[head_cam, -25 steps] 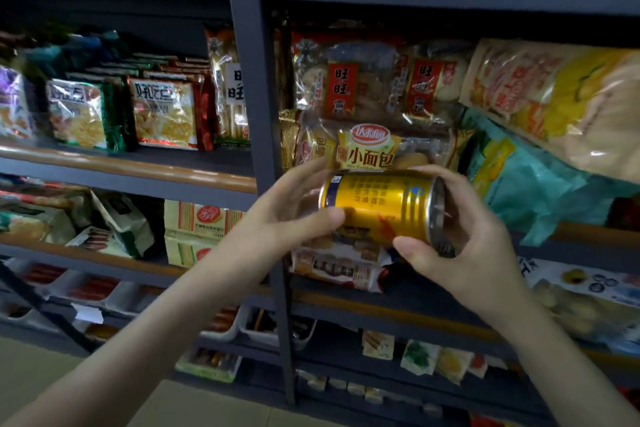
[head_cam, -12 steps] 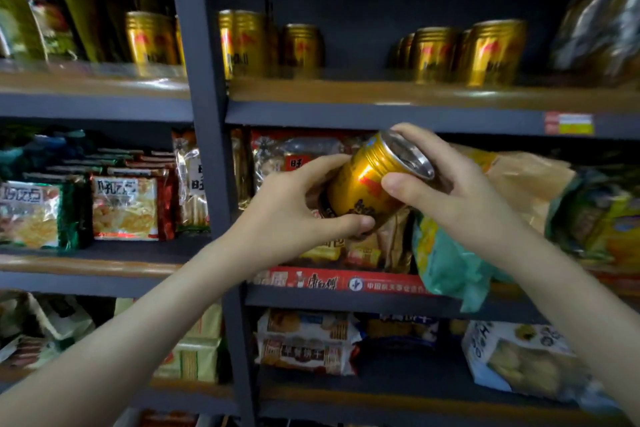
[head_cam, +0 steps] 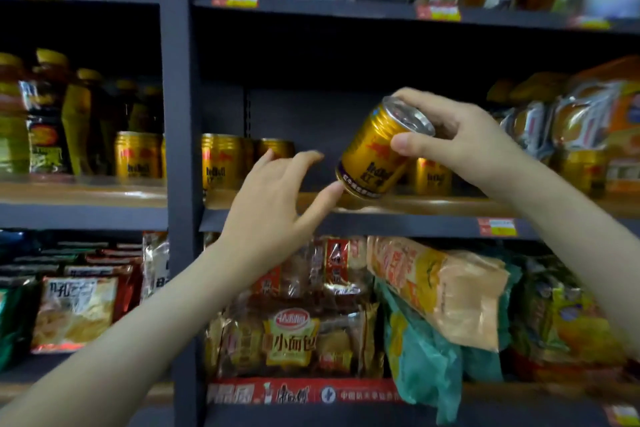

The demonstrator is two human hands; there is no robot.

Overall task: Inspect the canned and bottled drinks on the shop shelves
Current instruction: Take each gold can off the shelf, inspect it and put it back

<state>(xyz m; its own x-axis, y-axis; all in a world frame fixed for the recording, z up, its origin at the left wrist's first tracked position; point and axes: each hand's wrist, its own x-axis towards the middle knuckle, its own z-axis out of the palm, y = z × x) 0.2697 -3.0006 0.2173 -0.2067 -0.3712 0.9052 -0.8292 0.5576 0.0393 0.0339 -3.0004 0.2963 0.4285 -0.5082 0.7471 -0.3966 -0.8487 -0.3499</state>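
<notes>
Since half a second ago the left hand (head_cam: 273, 204) has let go of the can (head_cam: 377, 152) and now hangs beside it, fingers spread, thumb tip right at the can's bottom rim; contact is unclear. Only the right hand (head_cam: 460, 146) pinches the can at its top end, thumb on the side, fingers over the lid. It tilts, lid up and right, just above the wooden shelf (head_cam: 433, 208), where more gold cans (head_cam: 221, 159) stand; bottles (head_cam: 45, 121) stand at the left and snack bags (head_cam: 291, 333) lie below.
</notes>
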